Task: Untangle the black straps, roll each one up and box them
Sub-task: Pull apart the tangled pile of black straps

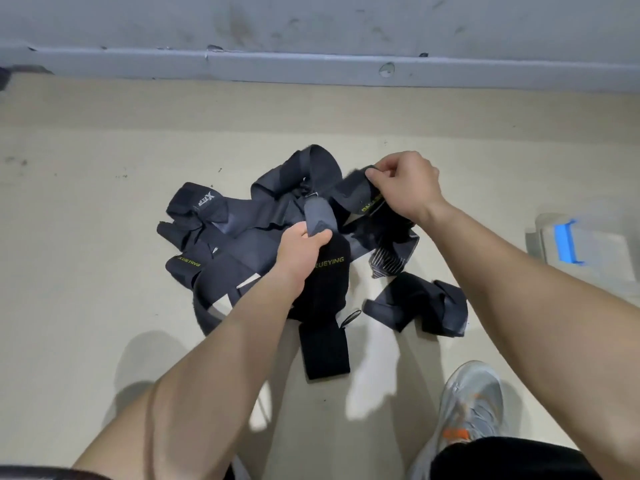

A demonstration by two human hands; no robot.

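Note:
A tangled heap of black straps (249, 233) lies on the beige floor in the middle of the head view, some with yellow-green lettering. My left hand (299, 251) grips a grey-black strap end (320, 216) near the heap's centre. My right hand (407, 187) pinches the edge of another black strap (356, 195) at the heap's upper right. One black strap (323, 348) stretches toward me from under my left forearm. A separate folded strap (419, 308) lies to the lower right.
A clear plastic box with a blue latch (568, 245) stands on the floor at the right edge. A grey wall and skirting (311, 64) run along the far side. My shoe (471, 410) is at the lower right.

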